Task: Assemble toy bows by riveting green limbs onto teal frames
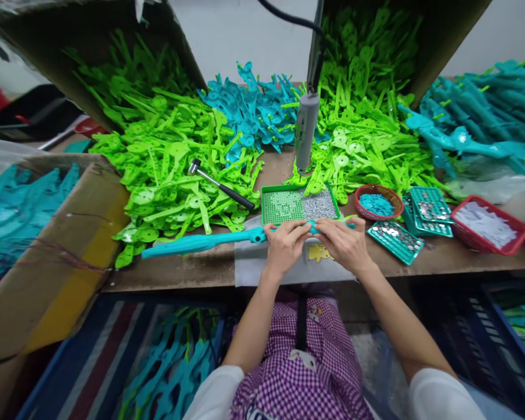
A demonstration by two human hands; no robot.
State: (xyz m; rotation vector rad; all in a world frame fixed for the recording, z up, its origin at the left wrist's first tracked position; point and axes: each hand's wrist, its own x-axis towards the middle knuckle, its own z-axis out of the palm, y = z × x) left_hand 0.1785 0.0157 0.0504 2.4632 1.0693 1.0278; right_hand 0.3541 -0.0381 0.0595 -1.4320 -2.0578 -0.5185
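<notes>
A long blue plastic part lies across the front of the table, its narrow arm reaching out to the left. My left hand is closed around it near a round dark hole. My right hand grips its right portion, with a green tip showing beyond the fingers. The fingertips of both hands almost meet on the part, and hide what is under them. Just behind them stands a green perforated tray with small silvery pieces in its right half. Beneath my hands is a white cloth with a yellow printed figure.
Green plastic parts are heaped left and right, with blue parts between. A hammer rests on the left heap. A grey hanging screwdriver points down behind the tray. Baskets and teal trays stand right; a cardboard box left.
</notes>
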